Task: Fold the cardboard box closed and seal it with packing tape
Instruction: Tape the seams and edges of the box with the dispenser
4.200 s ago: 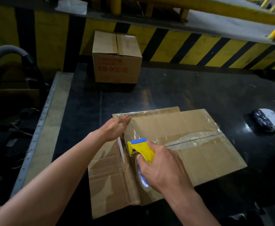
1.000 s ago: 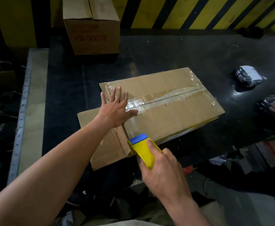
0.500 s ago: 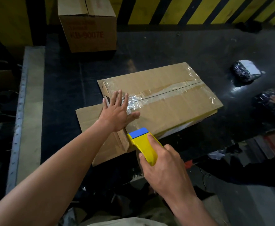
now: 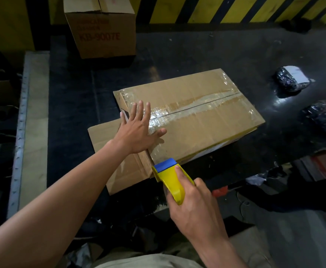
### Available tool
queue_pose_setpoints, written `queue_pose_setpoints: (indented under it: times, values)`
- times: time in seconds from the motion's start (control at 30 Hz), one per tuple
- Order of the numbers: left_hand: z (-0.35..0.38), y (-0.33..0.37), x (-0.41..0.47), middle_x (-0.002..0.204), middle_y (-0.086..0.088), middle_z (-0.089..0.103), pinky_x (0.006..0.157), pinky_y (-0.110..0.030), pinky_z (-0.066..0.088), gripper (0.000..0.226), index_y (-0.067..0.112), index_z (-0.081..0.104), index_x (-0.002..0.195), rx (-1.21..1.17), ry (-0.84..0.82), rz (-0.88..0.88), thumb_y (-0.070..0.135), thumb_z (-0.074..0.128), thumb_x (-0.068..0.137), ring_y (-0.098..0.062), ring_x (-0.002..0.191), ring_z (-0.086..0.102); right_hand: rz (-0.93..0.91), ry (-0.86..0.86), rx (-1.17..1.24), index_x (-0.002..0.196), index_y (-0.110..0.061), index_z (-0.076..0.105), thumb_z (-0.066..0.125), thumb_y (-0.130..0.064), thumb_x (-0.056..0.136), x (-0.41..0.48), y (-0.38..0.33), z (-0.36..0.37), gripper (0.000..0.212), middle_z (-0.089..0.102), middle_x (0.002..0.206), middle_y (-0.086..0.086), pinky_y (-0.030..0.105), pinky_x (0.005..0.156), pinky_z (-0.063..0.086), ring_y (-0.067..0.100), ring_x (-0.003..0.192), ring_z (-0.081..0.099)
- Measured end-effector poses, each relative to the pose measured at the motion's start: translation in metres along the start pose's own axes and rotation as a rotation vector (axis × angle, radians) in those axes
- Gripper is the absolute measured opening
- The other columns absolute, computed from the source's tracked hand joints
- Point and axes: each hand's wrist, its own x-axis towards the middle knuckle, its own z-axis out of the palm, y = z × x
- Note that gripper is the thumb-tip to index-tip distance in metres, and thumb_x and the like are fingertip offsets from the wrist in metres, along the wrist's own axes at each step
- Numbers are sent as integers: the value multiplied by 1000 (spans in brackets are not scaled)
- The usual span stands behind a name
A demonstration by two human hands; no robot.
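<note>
Two hands at work on one cardboard box (image 4: 206,120), lying flat near the front edge of a black table (image 4: 177,60). Left hand (image 4: 139,130) spread wide, fingers straight, pressed palm-down on the box top at its left end, partly over the glossy clear tape (image 4: 197,107) along the centre seam. Right hand (image 4: 193,206) wrapped round a yellow tape dispenser (image 4: 171,177) with blue head, held at the box's near left corner. Cardboard panel (image 4: 104,136) projecting flat beyond the left end. Further back, second carton (image 4: 100,29) marked KB-9007E, upright, well apart. At right, labelled parcel (image 4: 290,79) in black wrap; unlabelled parcel (image 4: 322,117) just nearer.
</note>
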Motion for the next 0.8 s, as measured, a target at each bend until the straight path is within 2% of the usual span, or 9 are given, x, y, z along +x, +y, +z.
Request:
queue_pose_setpoints:
  times: [0.1, 0.2, 0.3, 0.5, 0.63, 0.8]
  values:
    - [7, 4, -7, 167, -9, -25, 121, -65, -10, 117, 24, -14, 161, 83, -42, 23, 96, 21, 76, -27, 151, -30, -1, 5, -3, 152, -42, 19, 50, -58, 93, -1, 2, 1, 68, 37, 86, -9, 18, 50, 34, 9, 65, 45]
    - [10, -2, -6, 167, -7, -26, 120, -67, -9, 127, 28, -17, 160, 108, -71, 14, 103, 29, 67, -25, 151, -32, -6, -4, 28, 153, -43, 16, 51, -55, 93, 0, 5, 3, 71, 36, 89, -10, 17, 54, 34, 8, 69, 46]
    - [9, -5, -1, 168, -7, -25, 120, -70, -4, 129, 29, -16, 160, 94, -76, 18, 104, 27, 64, -26, 152, -30, -26, 29, 49, 153, -43, 19, 53, -55, 92, -1, 7, 2, 71, 38, 88, -8, 18, 59, 37, 11, 71, 48]
    - [9, -5, -1, 167, -6, -26, 120, -70, -3, 129, 30, -17, 160, 74, -81, 18, 104, 27, 64, -25, 151, -32, -60, 93, 45, 151, -44, 25, 55, -55, 90, -5, 7, -3, 69, 39, 85, -10, 18, 56, 36, 10, 68, 47]
    - [7, -4, -1, 167, -6, -27, 120, -69, -4, 126, 30, -17, 160, 80, -89, 14, 101, 31, 67, -26, 151, -32, -18, 37, 86, 152, -48, 19, 52, -59, 91, -16, 15, -1, 70, 37, 89, -14, 15, 57, 38, 3, 74, 47]
    - [7, -2, 0, 167, -8, -26, 120, -69, -4, 127, 29, -17, 160, 78, -94, 16, 101, 30, 67, -27, 151, -31, -34, 74, 31, 151, -42, 26, 52, -60, 91, -13, 15, 3, 68, 39, 86, -12, 17, 56, 38, 7, 71, 48]
